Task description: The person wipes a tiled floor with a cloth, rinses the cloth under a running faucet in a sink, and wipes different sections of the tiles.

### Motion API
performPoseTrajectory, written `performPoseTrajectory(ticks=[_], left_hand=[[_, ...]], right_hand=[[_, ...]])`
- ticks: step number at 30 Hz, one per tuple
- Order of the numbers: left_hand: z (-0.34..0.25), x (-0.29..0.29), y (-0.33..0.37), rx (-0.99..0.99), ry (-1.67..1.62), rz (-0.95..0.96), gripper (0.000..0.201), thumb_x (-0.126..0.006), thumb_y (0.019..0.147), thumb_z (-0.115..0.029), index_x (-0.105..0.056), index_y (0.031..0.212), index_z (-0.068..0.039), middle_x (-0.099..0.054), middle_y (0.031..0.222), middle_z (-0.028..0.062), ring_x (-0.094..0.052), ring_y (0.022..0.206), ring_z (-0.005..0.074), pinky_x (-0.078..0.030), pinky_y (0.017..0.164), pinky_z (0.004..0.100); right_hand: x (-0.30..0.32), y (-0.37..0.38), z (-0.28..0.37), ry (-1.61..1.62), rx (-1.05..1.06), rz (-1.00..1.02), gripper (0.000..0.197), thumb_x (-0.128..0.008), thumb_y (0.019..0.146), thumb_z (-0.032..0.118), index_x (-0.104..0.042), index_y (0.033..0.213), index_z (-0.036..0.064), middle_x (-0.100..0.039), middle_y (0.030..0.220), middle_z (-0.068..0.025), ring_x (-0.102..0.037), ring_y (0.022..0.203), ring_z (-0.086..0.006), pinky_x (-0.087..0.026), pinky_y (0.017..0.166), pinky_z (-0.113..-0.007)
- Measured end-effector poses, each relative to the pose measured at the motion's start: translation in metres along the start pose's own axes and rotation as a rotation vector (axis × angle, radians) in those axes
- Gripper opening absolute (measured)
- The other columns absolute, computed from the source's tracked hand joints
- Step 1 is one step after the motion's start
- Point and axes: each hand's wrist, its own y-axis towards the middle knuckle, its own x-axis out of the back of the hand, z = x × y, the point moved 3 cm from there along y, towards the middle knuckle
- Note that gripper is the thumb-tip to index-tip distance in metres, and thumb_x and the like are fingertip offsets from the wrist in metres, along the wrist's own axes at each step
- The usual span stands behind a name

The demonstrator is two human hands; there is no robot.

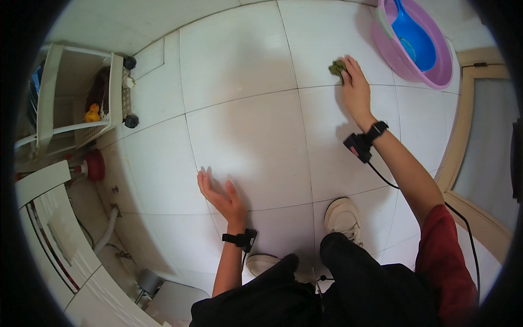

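Observation:
My right hand (357, 91) reaches far forward on the right, its fingers closed over a small crumpled green cloth (337, 68) against the white tiled floor (245, 131). Part of the cloth lies hidden under the fingers. At the lower centre-left, my left hand (222, 197) holds nothing, with thumb and fingers apart over the tiles. Both wrists carry black straps with a small black device. To the right of the cloth stands a pink basin (385, 49), with a blue ladle (419, 46) lying inside it.
On the left are a wheeled beige storage rack (115, 90) with a yellow toy duck (93, 113), a red plunger (94, 165), a white cabinet (65, 234) and a grey pipe (107, 234). A beige door frame (455, 147) borders the right. My shoes (343, 218) are below.

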Motion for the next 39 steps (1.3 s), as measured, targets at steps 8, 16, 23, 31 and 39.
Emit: performPoseTrajectory(ticks=[8,16,23,31,39], left_hand=[[-0.004,0.006,0.003,-0.008,0.028,0.0,0.055,-0.054,0.108,-0.02,-0.035,0.153,0.007,-0.031,0.162,0.026,-0.03,0.153,0.0399,-0.025,0.126,0.0504],[-0.004,0.001,0.003,0.015,0.009,0.024,0.055,-0.056,0.107,-0.02,-0.038,0.152,0.006,-0.033,0.162,0.0251,-0.032,0.152,0.0393,-0.027,0.125,0.05],[-0.002,0.005,0.002,0.009,-0.026,0.0,0.055,-0.057,0.106,-0.022,-0.04,0.151,0.006,-0.034,0.161,0.025,-0.033,0.151,0.039,-0.027,0.125,0.0506],[-0.003,0.002,0.001,0.019,-0.039,-0.02,0.051,-0.056,0.106,-0.021,-0.043,0.149,0.005,-0.038,0.159,0.024,-0.035,0.15,0.039,-0.029,0.124,0.0493],[-0.006,0.01,0.003,0.032,-0.02,-0.009,0.049,-0.055,0.105,-0.015,-0.041,0.148,0.005,-0.037,0.16,0.0262,-0.035,0.15,0.0417,-0.029,0.124,0.0515]], right_hand=[[-0.037,-0.046,0.066,-0.065,0.332,0.381,0.043,-0.061,0.104,0.014,-0.055,0.144,-0.0007,-0.05,0.157,-0.0162,-0.041,0.15,-0.0396,-0.042,0.12,-0.045],[-0.03,-0.124,0.083,0.0,0.683,0.71,0.039,-0.066,0.102,0.017,-0.063,0.136,-0.0003,-0.056,0.151,-0.0135,-0.047,0.146,-0.0342,-0.046,0.117,-0.042],[-0.005,-0.164,0.089,0.198,0.78,0.988,0.034,-0.067,0.101,0.02,-0.068,0.132,0.0062,-0.063,0.145,-0.0093,-0.061,0.131,-0.0287,-0.057,0.101,-0.038],[0.043,-0.146,0.047,0.008,1.081,1.131,0.039,-0.06,0.105,0.02,-0.063,0.143,0.0129,-0.06,0.149,-0.0056,-0.057,0.137,-0.0277,-0.051,0.112,-0.037],[0.127,-0.113,-0.018,-0.436,1.118,0.907,0.038,-0.069,0.097,0.008,-0.066,0.135,0.0074,-0.054,0.156,-0.0079,-0.05,0.145,-0.0266,-0.053,0.111,-0.037]])
